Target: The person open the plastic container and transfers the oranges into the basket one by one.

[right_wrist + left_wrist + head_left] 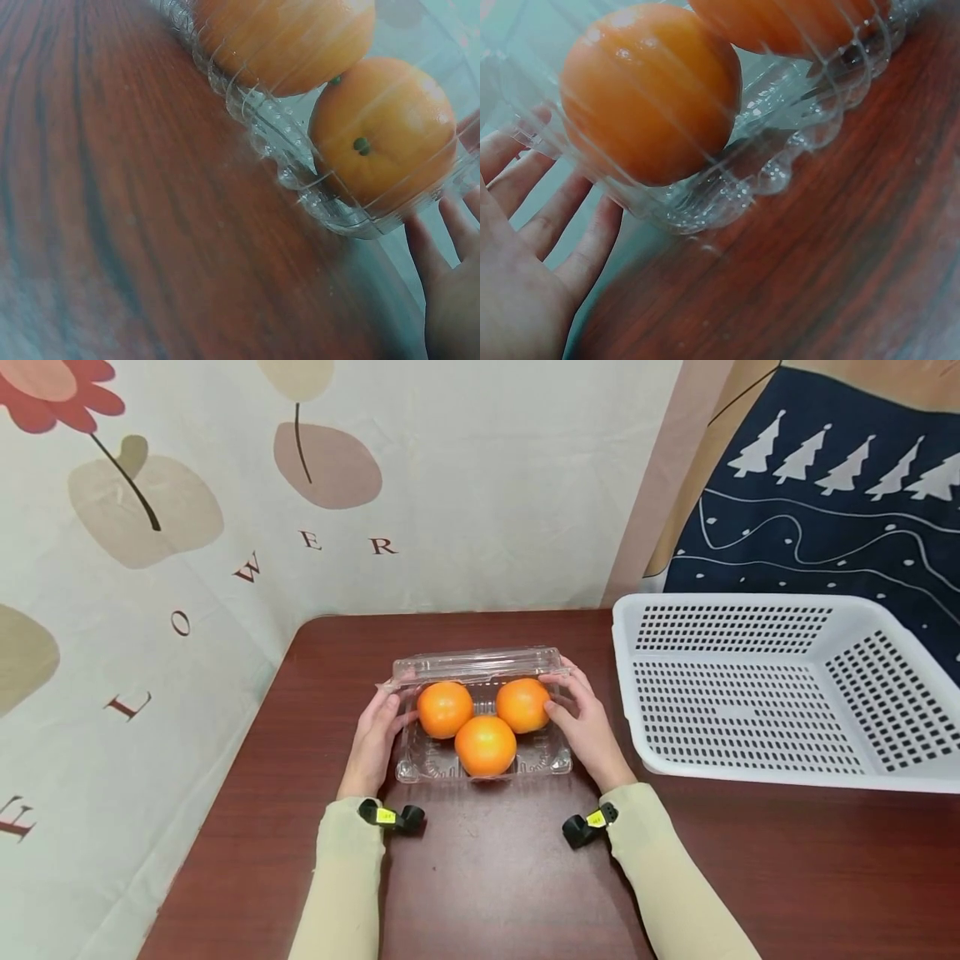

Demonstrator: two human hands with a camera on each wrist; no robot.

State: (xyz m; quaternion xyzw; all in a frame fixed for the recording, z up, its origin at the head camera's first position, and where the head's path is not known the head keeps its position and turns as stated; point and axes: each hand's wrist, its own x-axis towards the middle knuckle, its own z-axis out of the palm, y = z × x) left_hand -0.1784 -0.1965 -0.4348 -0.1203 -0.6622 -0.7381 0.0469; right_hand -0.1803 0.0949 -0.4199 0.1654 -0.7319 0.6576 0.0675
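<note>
Three oranges [486,746] sit inside a clear plastic fruit box [543,764] on the table. Along its far side, a raised clear plastic lid [480,665] stands up. My left hand [372,739] holds the box's left side near the far corner, thumb and forefinger at the rim. In the left wrist view the other left fingers [592,244] reach fairly straight to the ribbed wall. On the opposite side, my right hand [588,727] grips the box near its far corner, thumb close over an orange [522,705]. The right fingers [424,251] touch the wall from outside.
A white plastic basket [630,710] with slotted walls stands to the right of the box. Behind the dark red wooden table [480,877] hangs a printed cloth [480,485]. A dark blue cloth with white trees [817,543] hangs at the back right.
</note>
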